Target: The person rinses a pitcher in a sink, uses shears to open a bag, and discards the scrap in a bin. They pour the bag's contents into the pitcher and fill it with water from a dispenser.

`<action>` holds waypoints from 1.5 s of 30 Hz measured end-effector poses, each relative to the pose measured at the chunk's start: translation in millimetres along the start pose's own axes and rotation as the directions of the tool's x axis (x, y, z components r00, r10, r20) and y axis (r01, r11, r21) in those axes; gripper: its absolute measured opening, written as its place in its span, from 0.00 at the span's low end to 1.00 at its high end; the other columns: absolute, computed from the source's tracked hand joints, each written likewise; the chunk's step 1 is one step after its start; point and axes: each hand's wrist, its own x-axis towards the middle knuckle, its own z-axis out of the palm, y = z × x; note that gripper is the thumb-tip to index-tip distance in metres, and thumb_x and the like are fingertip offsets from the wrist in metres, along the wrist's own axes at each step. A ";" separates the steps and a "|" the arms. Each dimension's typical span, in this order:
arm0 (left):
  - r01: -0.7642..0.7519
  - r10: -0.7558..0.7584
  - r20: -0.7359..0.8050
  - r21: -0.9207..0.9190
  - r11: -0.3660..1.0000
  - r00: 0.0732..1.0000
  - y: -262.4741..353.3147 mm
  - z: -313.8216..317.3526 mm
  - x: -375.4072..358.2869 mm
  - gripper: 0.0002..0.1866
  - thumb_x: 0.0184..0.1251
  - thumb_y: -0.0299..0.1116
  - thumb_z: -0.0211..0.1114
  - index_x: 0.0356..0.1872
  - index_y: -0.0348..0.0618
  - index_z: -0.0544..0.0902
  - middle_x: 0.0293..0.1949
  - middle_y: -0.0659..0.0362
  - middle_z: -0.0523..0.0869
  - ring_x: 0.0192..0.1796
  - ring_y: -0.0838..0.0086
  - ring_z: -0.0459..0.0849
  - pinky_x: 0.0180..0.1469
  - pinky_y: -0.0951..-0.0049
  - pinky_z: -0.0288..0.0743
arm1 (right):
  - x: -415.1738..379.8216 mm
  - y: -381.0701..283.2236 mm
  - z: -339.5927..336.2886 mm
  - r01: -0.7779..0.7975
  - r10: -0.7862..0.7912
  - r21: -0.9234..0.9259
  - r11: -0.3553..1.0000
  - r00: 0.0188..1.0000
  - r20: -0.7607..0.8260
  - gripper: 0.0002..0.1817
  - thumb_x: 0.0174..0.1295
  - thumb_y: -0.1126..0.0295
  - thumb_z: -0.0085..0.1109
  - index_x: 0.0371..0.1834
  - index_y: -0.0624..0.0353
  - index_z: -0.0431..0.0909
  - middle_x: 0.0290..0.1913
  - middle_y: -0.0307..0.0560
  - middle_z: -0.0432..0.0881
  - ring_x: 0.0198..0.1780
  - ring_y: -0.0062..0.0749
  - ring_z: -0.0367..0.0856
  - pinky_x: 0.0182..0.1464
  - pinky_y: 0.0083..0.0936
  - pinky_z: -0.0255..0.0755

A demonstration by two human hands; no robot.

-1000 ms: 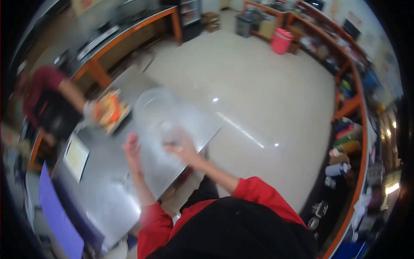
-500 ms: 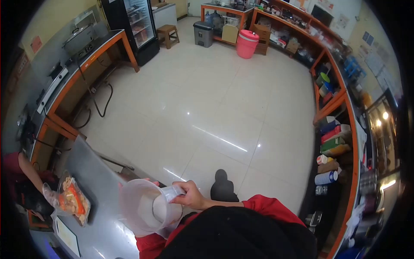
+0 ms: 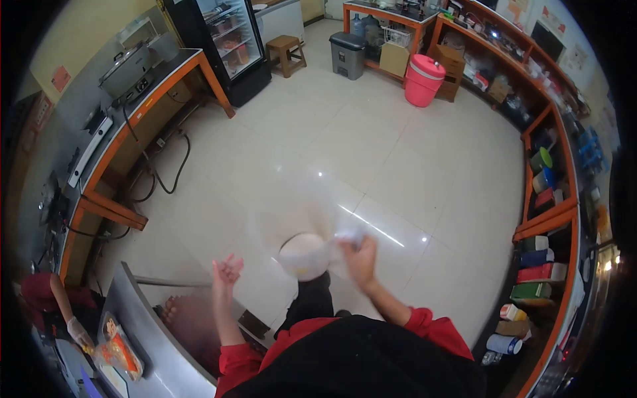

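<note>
A translucent plastic jug [image 3: 306,266], blurred by motion, hangs in front of me over the floor. Something white shows inside its base. My right hand [image 3: 360,259] is closed round the jug's handle on its right side. To the left of the jug, my left hand [image 3: 227,270] is raised with fingers apart and nothing in it. It is nearest the edge of the steel table [image 3: 166,351] and does not touch the jug.
At lower left, a co-worker's gloved hand [image 3: 79,333] is by a tray of orange and pale food [image 3: 121,355] on the steel table. A stove counter [image 3: 159,86] lines the left; shelves [image 3: 547,229] line the right. A pink bucket [image 3: 423,81] and stool [image 3: 285,54] stand ahead.
The jug has moved right and forward, away from above the steel table, in my right hand. My left hand has come off it and opened. My view has turned left.
</note>
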 end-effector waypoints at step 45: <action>-0.300 -0.287 0.344 0.936 0.186 0.894 98.6 293.6 1167.5 0.16 0.55 0.43 0.49 0.29 0.42 0.80 0.35 0.46 0.80 0.38 0.51 0.78 0.40 0.56 0.71 | 1279.7 153.0 47.3 0.204 -0.168 -0.065 0.977 0.545 -0.821 0.15 0.59 0.61 0.54 0.16 0.52 0.67 0.12 0.27 0.59 0.12 0.09 0.49 0.15 0.13 0.40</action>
